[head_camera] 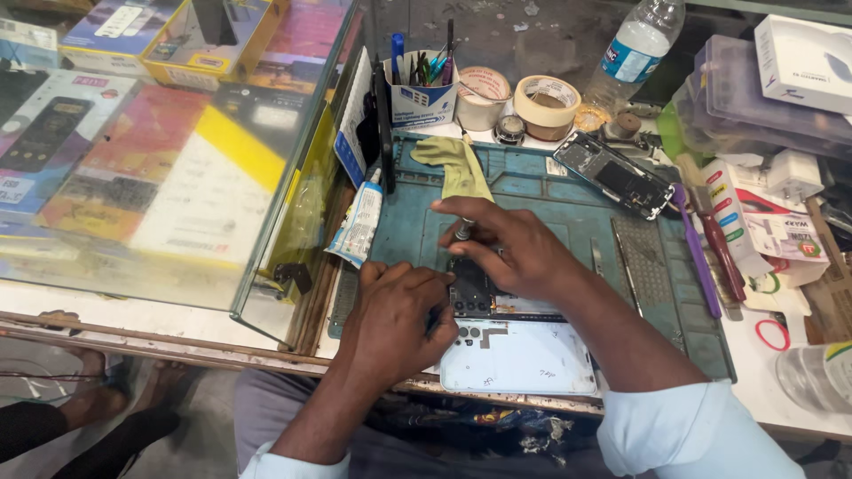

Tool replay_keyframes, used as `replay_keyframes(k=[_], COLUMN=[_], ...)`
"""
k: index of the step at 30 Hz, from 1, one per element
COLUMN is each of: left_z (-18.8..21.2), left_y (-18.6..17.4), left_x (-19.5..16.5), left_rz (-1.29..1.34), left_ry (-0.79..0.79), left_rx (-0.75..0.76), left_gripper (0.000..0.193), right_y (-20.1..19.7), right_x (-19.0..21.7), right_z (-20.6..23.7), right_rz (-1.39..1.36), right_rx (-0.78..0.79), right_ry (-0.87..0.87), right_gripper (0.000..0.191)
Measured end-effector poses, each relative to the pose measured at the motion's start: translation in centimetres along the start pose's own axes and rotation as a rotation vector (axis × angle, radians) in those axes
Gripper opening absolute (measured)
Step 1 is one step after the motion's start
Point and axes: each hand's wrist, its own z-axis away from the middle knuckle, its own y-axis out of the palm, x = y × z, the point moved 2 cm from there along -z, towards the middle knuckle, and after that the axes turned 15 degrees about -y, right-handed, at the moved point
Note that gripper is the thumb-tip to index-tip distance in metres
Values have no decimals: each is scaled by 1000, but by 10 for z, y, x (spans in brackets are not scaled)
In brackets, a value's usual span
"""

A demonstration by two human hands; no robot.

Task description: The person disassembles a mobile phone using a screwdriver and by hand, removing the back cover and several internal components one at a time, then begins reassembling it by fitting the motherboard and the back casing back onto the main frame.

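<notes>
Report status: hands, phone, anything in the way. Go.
Left hand steadying opened phone on blue mat. Right hand gripping screwdriver upright on it. White back cover lies nearest the person; nothing blocking.

L hand (395, 306) curled, knuckles up, R hand (515, 253) fingers pinched, both forearms angled inward

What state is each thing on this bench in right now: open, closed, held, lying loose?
Phone: opened, insides showing, under both hands.
Back cover: off, lying at the mat's near edge.
Second phone: open, lying loose at the mat's far edge.
Screwdriver: upright, held by right hand.
Left hand: pressing on the phone.
Bottle: upright; cap out of view.
Tape rolls: lying flat.
Cloth: crumpled on mat.
</notes>
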Motion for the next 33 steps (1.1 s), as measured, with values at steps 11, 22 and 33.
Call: replay_keyframes(k=[11,22,33], left_z=[2,1,1], left_y=[-2,-3,-2], left_x=[0,-1,-1], left_rz=[7,3,3], left_ry=[11,32,32], left_rx=[17,-1,-26], left_gripper=[29,30,26], right_y=[2,3,5], right_x=[-12,2,-8], right_z=[6,3,8], right_rz=[36,-12,-27], right_rx=[-35,5,6], right_ry=[49,-39,71], right_gripper=[57,60,59])
